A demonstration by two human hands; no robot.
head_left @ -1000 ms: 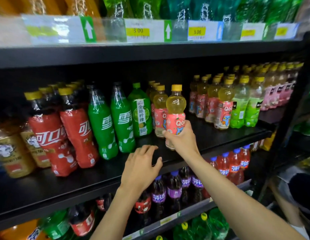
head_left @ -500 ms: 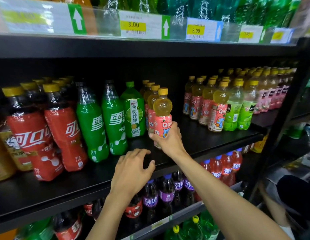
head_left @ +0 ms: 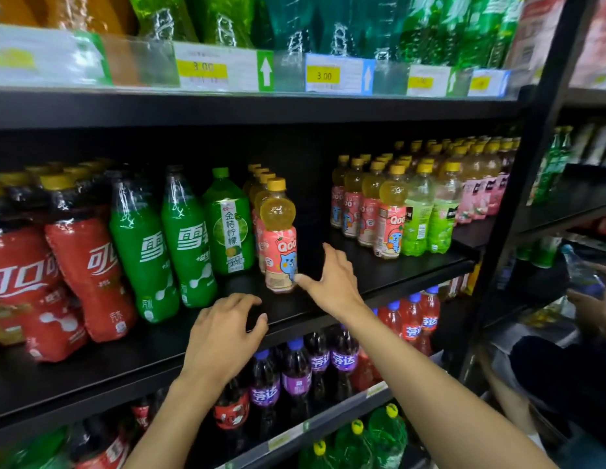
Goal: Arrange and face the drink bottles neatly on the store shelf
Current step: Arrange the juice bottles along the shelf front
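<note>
Black shelf [head_left: 413, 269] with upright cola bottles [head_left: 85, 265], green soda bottles [head_left: 186, 252], Qoo bottles [head_left: 279, 245].

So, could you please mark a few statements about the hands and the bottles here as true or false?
The front Qoo bottle stands upright with its label facing out. True.
The right hand is wrapped round that bottle. False: its fingers are spread open beside it.
The left hand holds a green bottle. False: it holds nothing, over the front of the shelf.
A green-capped lemon drink bottle stands just left of the Qoo bottle. True.
</note>
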